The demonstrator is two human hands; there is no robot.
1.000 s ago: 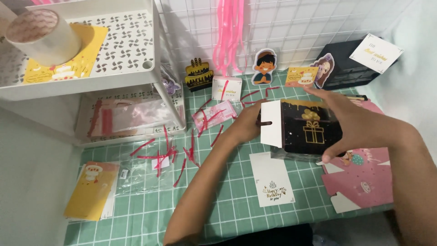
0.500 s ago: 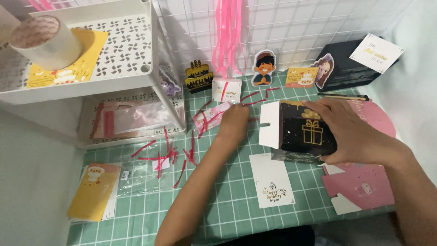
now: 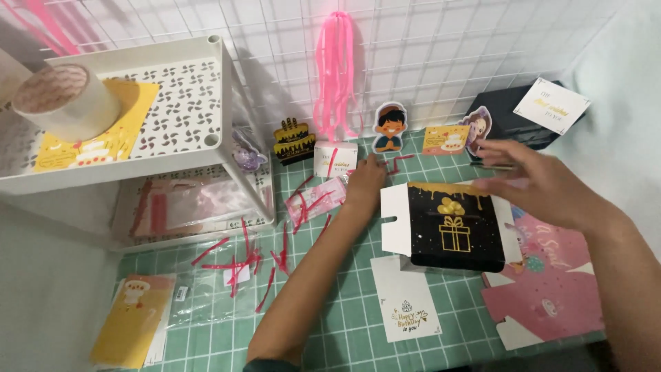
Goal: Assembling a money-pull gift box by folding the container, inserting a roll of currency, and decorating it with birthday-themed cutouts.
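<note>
The black gift box [image 3: 451, 227] stands on the green worktop [image 3: 344, 303]. The right hand [image 3: 537, 182] hovers open above it, holding nothing. The left hand [image 3: 365, 182], fingers loosely extended, reaches toward pink ties [image 3: 313, 203].

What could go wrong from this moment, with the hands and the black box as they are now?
1. The black gift box stands on the green cutting mat with neither hand on it. The right hand hovers just above, so a careless sweep might tip or dent it.
2. The left hand reaches among loose pink twist ties; the forearm could scatter them.
3. The small white box sits close to those fingertips and may get knocked.
</note>
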